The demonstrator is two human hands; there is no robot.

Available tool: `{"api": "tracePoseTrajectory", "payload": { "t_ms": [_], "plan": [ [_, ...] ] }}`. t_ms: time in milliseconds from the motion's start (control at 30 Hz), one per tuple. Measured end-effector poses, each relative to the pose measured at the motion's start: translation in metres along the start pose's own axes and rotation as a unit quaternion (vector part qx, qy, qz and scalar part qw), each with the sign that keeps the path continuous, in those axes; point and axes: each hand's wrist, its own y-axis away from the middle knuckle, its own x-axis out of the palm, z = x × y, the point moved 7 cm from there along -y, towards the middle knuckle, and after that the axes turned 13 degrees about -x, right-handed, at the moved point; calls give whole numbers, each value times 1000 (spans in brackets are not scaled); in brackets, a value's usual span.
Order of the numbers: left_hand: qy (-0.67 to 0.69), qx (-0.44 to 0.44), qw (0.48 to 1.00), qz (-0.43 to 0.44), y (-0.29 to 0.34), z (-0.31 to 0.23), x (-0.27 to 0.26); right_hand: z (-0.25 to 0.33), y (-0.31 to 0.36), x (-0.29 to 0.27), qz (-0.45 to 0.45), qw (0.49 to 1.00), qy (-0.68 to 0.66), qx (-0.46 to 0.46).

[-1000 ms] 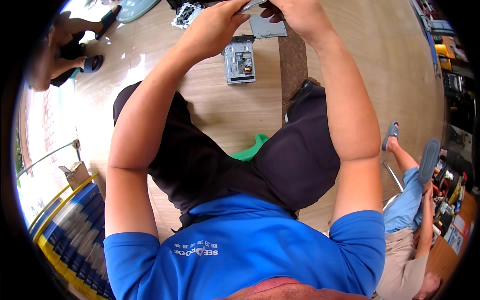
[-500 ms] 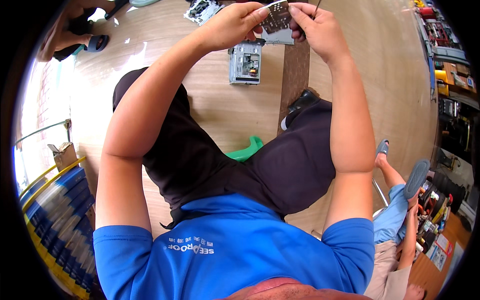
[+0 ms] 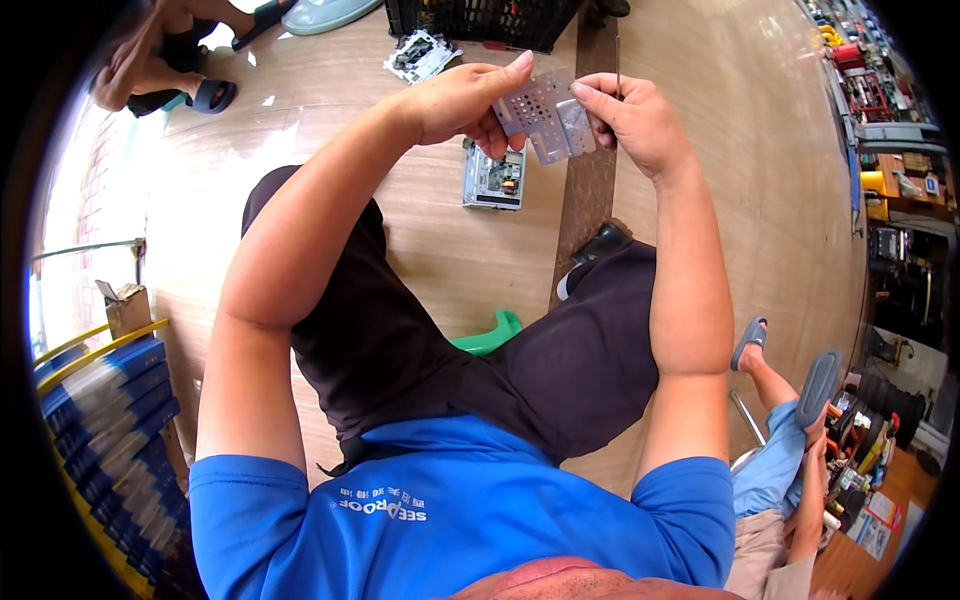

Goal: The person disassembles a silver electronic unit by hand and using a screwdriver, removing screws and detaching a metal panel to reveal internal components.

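Wood-look floor (image 3: 700,110) under everything. Black slatted crate (image 3: 480,22), 12 o'clock, at top edge. Left hand (image 3: 455,103) near 12 o'clock: fingers and thumb clamped on left side of plate. Right hand (image 3: 638,122), 1 o'clock: thumb and fingers pinched on plate's right side. Open metal chassis (image 3: 492,190) on floor at 12 o'clock, below plate. Perforated metal plate (image 3: 537,112) between hands, tilted, toward 12:30. Pale cut-out frame (image 3: 420,57), 11:30. Thin dark rod (image 3: 618,62) rising from right hand toward 12 o'clock.
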Motion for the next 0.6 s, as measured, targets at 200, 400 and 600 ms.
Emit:
{"api": "tracePoseTrajectory", "payload": {
  "t_ms": [200, 400, 600],
  "plan": [
    [32, -6, 999, 27, -5, 1, 1, -4, -1, -2, 1, 999, -40, 2],
    [41, -11, 999, 27, -8, 4, 2, -3, 0, 1, 16, 999, -47, -1],
    [45, -7, 998, 45, -10, 3, 6, -5, 2, 0, 20, 998, -60, -1]
  ]
}}
